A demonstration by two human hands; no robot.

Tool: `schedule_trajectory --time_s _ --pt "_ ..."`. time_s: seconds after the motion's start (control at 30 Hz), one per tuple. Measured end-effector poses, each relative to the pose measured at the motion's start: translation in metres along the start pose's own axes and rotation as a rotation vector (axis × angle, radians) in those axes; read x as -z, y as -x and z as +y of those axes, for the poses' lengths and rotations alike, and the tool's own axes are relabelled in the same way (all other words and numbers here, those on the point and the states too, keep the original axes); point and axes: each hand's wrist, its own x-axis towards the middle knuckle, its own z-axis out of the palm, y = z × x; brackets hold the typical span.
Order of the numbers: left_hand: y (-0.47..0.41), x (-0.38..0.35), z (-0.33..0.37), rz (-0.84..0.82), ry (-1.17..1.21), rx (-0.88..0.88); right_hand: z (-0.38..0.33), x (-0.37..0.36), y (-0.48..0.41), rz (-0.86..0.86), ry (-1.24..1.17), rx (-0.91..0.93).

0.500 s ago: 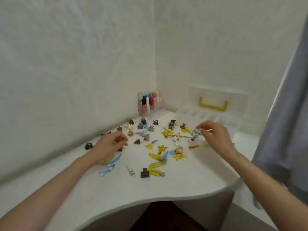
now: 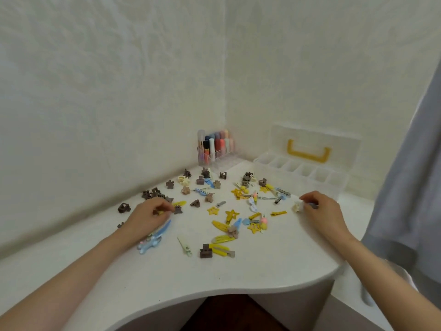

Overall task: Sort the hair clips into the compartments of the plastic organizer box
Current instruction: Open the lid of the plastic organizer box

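Many clips (image 2: 224, 206) lie scattered on the desk (image 2: 238, 271); the open box (image 2: 300, 174) behind them shows empty compartments. A rack (image 2: 214, 151) holds coloured tubes. Left hand (image 2: 149, 216) pinches a small yellow clip; right hand (image 2: 322, 211) grip is narrow beside a cream clip (image 2: 297, 207).

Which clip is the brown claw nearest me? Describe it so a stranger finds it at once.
Start at the table's curved front edge, midway between the hands. The brown claw clip sits there, touching a yellow snap clip. It is blocky and the brown clip closest to the edge.
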Motion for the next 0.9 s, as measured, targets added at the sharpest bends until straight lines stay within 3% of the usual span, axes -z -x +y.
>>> schedule_trajectory --time_s 0.37,0.47,0.53,0.7,0.8,0.9 --pt "-0.032 -0.056 0.052 -0.129 0.09 -0.088 -0.061 -0.057 -0.009 -0.124 -0.14 0.094" --pt "-0.034 -0.055 0.056 -0.183 0.127 -0.135 -0.078 -0.068 -0.003 -0.263 -0.223 0.148" --pt "-0.037 -0.044 0.051 -0.126 0.106 -0.192 -0.083 -0.071 -0.002 -0.314 -0.263 0.195" --pt "-0.029 0.014 0.004 0.173 -0.067 -0.119 -0.067 -0.058 -0.019 0.033 -0.058 0.217" --pt "-0.013 0.038 -0.04 0.224 -0.212 -0.027 -0.054 -0.052 -0.027 0.018 0.072 0.1" --pt "-0.003 0.04 -0.066 0.152 -0.254 0.067 -0.045 -0.057 -0.032 -0.041 0.106 0.042"
